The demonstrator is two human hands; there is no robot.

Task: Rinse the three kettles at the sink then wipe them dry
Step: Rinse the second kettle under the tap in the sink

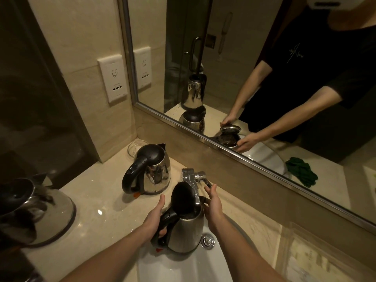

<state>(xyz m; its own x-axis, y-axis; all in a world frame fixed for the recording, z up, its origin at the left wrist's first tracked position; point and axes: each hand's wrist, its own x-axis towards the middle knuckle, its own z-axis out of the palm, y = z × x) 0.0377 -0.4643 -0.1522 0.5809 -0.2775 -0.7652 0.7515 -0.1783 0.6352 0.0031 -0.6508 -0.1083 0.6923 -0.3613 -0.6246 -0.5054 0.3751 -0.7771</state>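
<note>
A steel kettle (186,231) with its black lid flipped up stands in the white sink (173,267), under the chrome faucet (191,178). My left hand (155,216) grips its black handle. My right hand (212,202) reaches past the kettle's right side, fingers touching the faucet lever (206,181). A second steel kettle (152,169) with a closed black lid stands on the counter at the back left. The third kettle (34,210) sits at the far left edge, close to the camera.
A glass dish (134,146) lies in the corner behind the second kettle. The mirror (264,78) runs along the back and shows a green cloth (301,171) on the counter to the right. A wall socket (113,80) is at upper left. The drain plug (207,241) sits beside the kettle.
</note>
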